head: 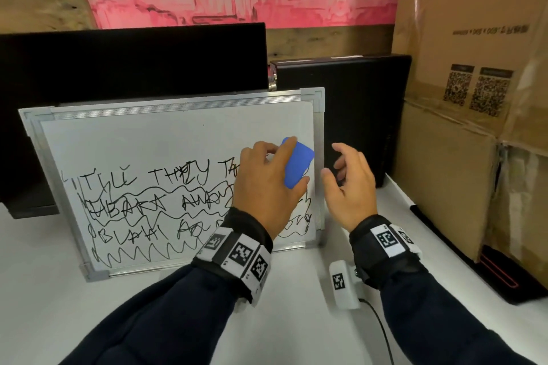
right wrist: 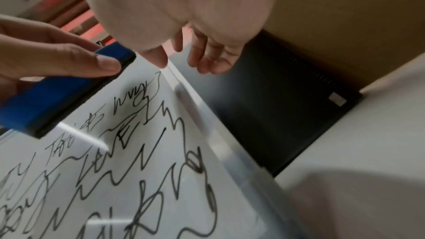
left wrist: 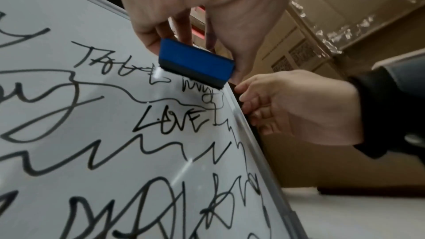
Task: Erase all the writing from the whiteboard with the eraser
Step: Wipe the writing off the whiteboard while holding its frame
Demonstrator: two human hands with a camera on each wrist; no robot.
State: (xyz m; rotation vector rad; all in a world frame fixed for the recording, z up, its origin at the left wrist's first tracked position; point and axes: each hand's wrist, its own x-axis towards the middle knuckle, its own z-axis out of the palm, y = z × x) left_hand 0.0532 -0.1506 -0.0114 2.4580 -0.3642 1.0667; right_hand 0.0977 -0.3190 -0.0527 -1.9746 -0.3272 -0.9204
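The whiteboard [head: 178, 139] leans against black cases, its lower half covered in black scribbles and its upper part bare. My left hand [head: 289, 169] pinches the blue eraser [head: 301, 157] and holds it against the board near the right frame, at the right end of the top line of writing. In the left wrist view the eraser [left wrist: 197, 61] has its dark felt on the board [left wrist: 57, 15] just above a small scribble. My right hand [head: 333, 169] hovers at the board's right edge with loosely curled fingers [right wrist: 207, 64] and holds nothing.
A tall cardboard box [head: 462, 127] stands on the right, with black cases [head: 355, 115] behind the board. On the white table [head: 44, 290] lie a white tagged device with a cable [head: 344, 284] and a flat black case with red trim [head: 498, 275].
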